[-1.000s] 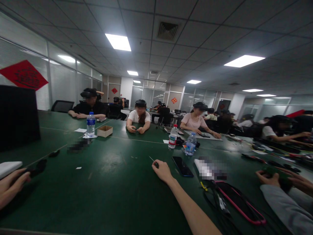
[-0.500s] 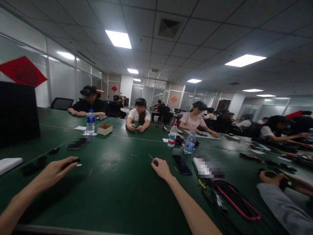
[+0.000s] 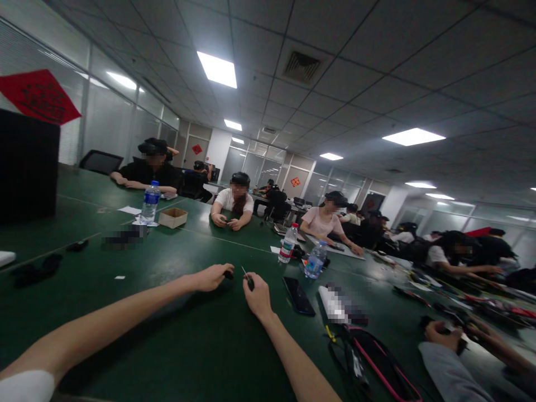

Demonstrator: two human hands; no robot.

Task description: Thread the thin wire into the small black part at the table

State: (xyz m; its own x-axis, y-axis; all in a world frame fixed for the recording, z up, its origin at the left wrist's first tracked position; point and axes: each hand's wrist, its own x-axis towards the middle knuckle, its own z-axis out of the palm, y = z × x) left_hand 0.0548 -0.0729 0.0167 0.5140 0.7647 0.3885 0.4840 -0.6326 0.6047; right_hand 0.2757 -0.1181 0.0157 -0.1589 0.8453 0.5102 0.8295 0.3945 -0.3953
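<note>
Head view: the left hand (image 3: 215,277), fingers clamped on a black piece (image 3: 228,274), has come just left of the screwdriver (image 3: 250,283) gripped by the right hand's (image 3: 257,296) fingers, within working reach.

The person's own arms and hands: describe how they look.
A white sleeve shows on the left arm at the bottom left corner; the right arm is bare as far as the picture shows. The left hand and right hand wear no gloves, and no watch or bracelet shows.
</note>
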